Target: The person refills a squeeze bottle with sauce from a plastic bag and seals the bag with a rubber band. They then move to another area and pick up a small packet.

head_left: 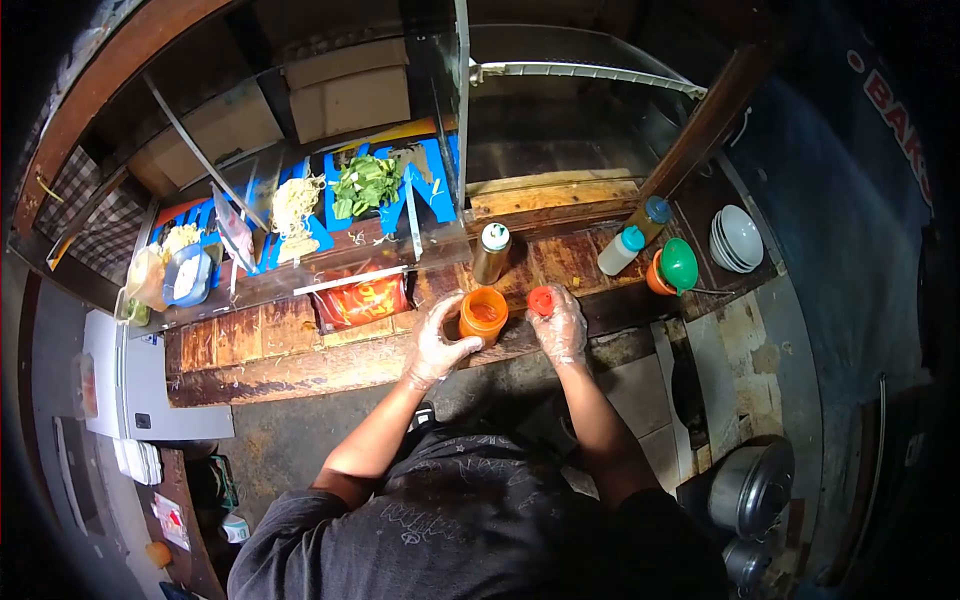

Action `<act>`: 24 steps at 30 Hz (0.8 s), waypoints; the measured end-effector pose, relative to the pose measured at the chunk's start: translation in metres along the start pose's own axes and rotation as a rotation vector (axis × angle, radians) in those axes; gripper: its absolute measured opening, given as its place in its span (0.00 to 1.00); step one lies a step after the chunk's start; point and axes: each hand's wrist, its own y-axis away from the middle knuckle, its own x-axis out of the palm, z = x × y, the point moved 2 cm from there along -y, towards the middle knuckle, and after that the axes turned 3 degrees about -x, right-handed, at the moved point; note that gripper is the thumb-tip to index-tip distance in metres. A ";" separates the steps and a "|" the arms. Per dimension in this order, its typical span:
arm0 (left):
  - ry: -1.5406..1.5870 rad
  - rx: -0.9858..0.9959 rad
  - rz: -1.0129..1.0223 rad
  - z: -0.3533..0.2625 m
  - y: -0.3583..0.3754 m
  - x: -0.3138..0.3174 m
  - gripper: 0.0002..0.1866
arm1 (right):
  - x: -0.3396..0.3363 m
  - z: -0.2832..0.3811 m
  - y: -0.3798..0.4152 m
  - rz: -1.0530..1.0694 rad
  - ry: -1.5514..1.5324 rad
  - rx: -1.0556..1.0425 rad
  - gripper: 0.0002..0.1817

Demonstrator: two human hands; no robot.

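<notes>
The left grip (436, 346) clasped the orange squeeze bottle (484, 313), open mouth upward, at the wooden surface (245, 338); just right of that mouth, apart from it, the right grip (564, 332) held the red cap (540, 301)!

Partly hidden: the red plastic cap (541, 301), behind fingers of the right hand (562, 330); the side of the orange plastic jar (484, 314), behind the left hand (436, 345). Print on the glossy red-orange packet (362, 300) was too blurred to read. The bottom edge cut off the dark printed shirt (470, 520); red-and-white lettering (890, 115) ran into the dark margin.
</notes>
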 end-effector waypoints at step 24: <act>-0.047 0.112 0.223 -0.017 -0.025 -0.030 0.34 | -0.095 0.120 -0.016 0.054 -0.317 -0.243 0.37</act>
